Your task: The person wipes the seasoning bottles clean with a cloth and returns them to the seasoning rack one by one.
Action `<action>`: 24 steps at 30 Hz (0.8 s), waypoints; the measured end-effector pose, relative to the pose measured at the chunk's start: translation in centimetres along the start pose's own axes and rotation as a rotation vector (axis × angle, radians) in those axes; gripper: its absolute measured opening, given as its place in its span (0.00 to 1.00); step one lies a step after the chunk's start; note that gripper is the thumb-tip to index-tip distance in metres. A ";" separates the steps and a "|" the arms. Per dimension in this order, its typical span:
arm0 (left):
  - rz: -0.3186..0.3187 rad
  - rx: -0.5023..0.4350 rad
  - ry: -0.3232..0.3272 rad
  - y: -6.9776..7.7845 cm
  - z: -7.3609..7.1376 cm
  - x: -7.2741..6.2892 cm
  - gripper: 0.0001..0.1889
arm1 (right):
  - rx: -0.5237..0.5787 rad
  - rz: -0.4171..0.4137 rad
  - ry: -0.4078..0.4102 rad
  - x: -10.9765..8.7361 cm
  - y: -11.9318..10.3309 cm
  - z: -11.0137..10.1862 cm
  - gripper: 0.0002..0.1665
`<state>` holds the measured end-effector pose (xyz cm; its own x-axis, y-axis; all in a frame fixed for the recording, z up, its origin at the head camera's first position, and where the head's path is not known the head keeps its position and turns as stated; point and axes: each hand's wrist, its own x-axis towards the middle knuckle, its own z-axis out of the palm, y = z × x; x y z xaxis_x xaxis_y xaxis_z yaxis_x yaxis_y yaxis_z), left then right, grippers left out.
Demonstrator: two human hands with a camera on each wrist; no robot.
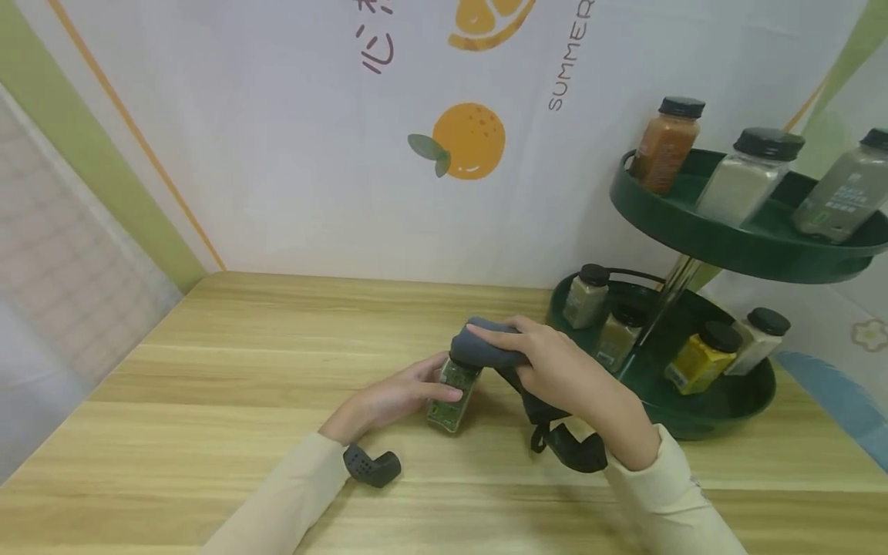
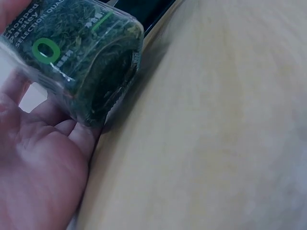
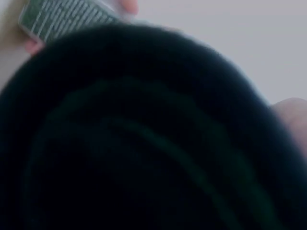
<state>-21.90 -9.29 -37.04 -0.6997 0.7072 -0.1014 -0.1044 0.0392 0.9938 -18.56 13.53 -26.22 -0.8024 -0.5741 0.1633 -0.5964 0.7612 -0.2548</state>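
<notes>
A clear jar of chopped parsley (image 1: 451, 401) leans over the table, tilted, its top end toward the right hand. My left hand (image 1: 405, 391) grips it by the side, thumb across the front; the left wrist view shows the jar's label (image 2: 46, 50) and base close up. My right hand (image 1: 558, 368) holds a dark blue-grey cloth (image 1: 486, 344) against the jar's top, which the cloth mostly covers. Part of the cloth hangs down below that hand. In the right wrist view a dark, blurred shape fills most of the picture, with the jar's printed side (image 3: 67, 20) behind it.
A two-tier dark green rack (image 1: 735, 247) stands at the right, close to the right forearm. Its upper tier carries an orange-red spice jar (image 1: 666, 146) and others; several jars, including a yellow one (image 1: 702, 358), stand below. A printed curtain (image 1: 312, 177) hangs behind the wooden table (image 1: 277, 347).
</notes>
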 end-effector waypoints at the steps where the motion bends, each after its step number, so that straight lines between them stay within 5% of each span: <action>1: 0.000 -0.005 0.000 0.0 0.0 0.0 0.38 | -0.007 0.008 0.001 0.0 0.2 -0.1 0.44; 11: 0.013 -0.040 0.050 0.2 0.1 0.0 0.37 | -0.135 0.132 0.057 0.0 1.0 -0.1 0.43; 17: -0.004 -0.045 0.067 0.3 0.1 0.0 0.36 | -0.071 0.036 0.161 0.0 0.0 0.1 0.46; 24: 0.006 -0.051 0.058 0.1 0.0 0.2 0.36 | -0.052 -0.027 0.069 0.4 -0.9 1.1 0.44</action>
<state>-22.01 -9.14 -36.93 -0.7398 0.6654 -0.0996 -0.1349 -0.0016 0.9909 -18.30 12.29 -26.97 -0.7845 -0.5737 0.2354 -0.6167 0.7614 -0.1998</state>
